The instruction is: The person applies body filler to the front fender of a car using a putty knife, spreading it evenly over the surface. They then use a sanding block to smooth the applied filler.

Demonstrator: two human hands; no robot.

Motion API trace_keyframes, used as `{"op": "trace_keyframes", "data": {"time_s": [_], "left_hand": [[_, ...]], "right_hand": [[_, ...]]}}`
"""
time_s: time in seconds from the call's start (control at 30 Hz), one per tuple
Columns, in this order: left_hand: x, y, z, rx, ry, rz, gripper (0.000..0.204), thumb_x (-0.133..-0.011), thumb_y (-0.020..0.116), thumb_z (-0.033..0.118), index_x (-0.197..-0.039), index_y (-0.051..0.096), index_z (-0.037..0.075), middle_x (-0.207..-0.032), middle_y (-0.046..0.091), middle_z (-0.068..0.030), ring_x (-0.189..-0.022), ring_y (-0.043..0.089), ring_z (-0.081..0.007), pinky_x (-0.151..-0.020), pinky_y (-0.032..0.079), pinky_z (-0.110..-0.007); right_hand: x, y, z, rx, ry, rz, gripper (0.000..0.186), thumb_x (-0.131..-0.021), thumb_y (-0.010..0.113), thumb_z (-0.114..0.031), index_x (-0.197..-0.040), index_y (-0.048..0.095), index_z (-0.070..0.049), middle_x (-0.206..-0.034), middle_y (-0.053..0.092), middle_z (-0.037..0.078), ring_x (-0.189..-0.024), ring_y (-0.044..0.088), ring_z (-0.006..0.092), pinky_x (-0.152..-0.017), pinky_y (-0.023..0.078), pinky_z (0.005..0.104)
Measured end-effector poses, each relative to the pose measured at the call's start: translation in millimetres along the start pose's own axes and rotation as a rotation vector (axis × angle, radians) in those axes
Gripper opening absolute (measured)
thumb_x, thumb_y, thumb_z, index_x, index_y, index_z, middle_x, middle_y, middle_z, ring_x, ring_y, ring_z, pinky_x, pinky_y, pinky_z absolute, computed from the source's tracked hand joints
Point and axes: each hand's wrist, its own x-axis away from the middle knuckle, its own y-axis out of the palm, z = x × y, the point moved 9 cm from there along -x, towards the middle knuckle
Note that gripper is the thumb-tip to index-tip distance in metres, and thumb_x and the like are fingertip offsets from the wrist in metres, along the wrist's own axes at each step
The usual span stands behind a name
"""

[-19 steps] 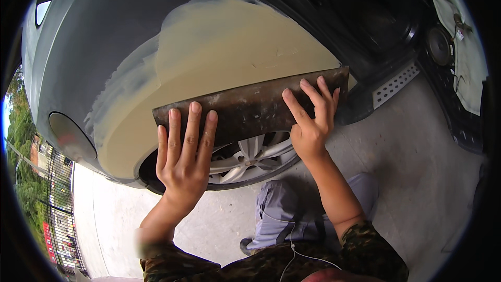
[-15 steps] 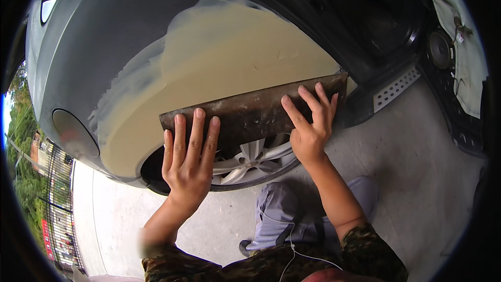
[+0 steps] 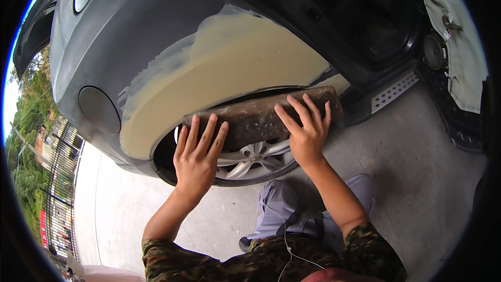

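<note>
Between my two hands is a wide, dark brown filler spreader [image 3: 249, 121], a long flat blade with worn, spotted faces. The fingers of my left hand [image 3: 197, 154] lie over its left end, and those of my right hand [image 3: 307, 133] over its right part; both thumbs are mostly hidden. It sits in front of the wheel arch, its upper edge just below the arch lip, covering the top of the wheel [image 3: 254, 157]. Above it, beige body filler [image 3: 250, 55] coats the rear fender around the arch. The surrounding car panel [image 3: 151, 26] is dull grey.
A round fuel flap [image 3: 99, 109] is left of the filler. On the right are an open doorway, a perforated sill strip [image 3: 395, 92] and an open door with a speaker [image 3: 433, 51]. My knees [image 3: 279, 206] are below the wheel, over concrete floor [image 3: 417, 177]. A fence [image 3: 60, 177] stands far left.
The spreader has come down off the filler, uncovering the arch lip and a dark gap. Both hands moved with it. Small marks in the filler at right are gone; the view has shifted.
</note>
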Motion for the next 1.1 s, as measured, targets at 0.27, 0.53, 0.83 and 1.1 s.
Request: {"op": "trace_keyframes", "data": {"time_s": [0.27,0.53,0.83,1.1], "left_hand": [[-81,-58,-20,-0.187,0.169,0.228,0.063,-0.091,0.062,0.004,-0.150,0.062,0.026,-0.155,0.058,-0.0044,-0.147,0.050,-0.0334,-0.122,0.037,-0.055],[-151,-69,-26,-0.267,0.408,0.367,0.052,-0.093,0.066,0.016,-0.144,0.064,0.019,-0.151,0.062,-0.0011,-0.143,0.055,-0.0256,-0.120,0.041,-0.052],[-172,-57,-33,-0.253,0.430,0.371,0.051,-0.090,0.066,0.013,-0.141,0.065,0.018,-0.150,0.062,-0.0012,-0.141,0.057,-0.0262,-0.119,0.044,-0.049],[-169,-47,-28,-0.258,0.377,0.359,0.052,-0.088,0.064,0.005,-0.140,0.066,0.014,-0.150,0.062,-0.0039,-0.142,0.056,-0.0311,-0.118,0.045,-0.051]], "right_hand": [[-47,-34,1,0.061,0.170,0.174,0.068,-0.083,0.066,0.005,-0.140,0.071,-0.033,-0.147,0.061,-0.002,-0.138,0.055,0.0339,-0.116,0.029,0.0721],[-77,-24,16,0.133,0.289,0.337,0.068,-0.084,0.065,0.007,-0.138,0.071,-0.034,-0.144,0.062,-0.005,-0.137,0.057,0.0333,-0.113,0.035,0.0723],[-83,-6,18,0.124,0.289,0.341,0.062,-0.087,0.067,0.002,-0.138,0.072,-0.032,-0.144,0.063,-0.002,-0.135,0.058,0.0371,-0.109,0.037,0.0745],[-81,-3,20,0.051,0.300,0.304,0.070,-0.081,0.065,0.010,-0.137,0.073,-0.032,-0.143,0.061,-0.003,-0.139,0.054,0.0364,-0.113,0.034,0.0749]]}}
